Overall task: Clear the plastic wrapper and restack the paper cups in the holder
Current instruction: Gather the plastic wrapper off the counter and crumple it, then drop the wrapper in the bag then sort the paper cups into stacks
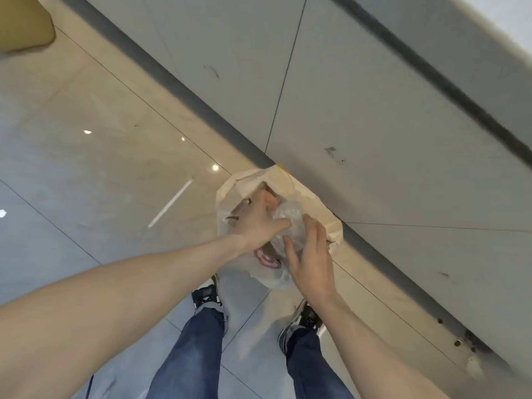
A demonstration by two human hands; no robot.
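Note:
A crumpled clear plastic wrapper sits between my two hands, just above the mouth of a white paper bag that stands on the floor. My left hand grips the wrapper from the left, thumb on top. My right hand is at the wrapper's near side with fingers spread against it. A thin white plastic bag with a red printed mark hangs below my hands. No paper cups or holder are in view.
The paper bag stands against a grey cabinet front with a dark plinth. Glossy floor tiles spread to the left. My two shoes are just below the bag. A tan object lies at the top left.

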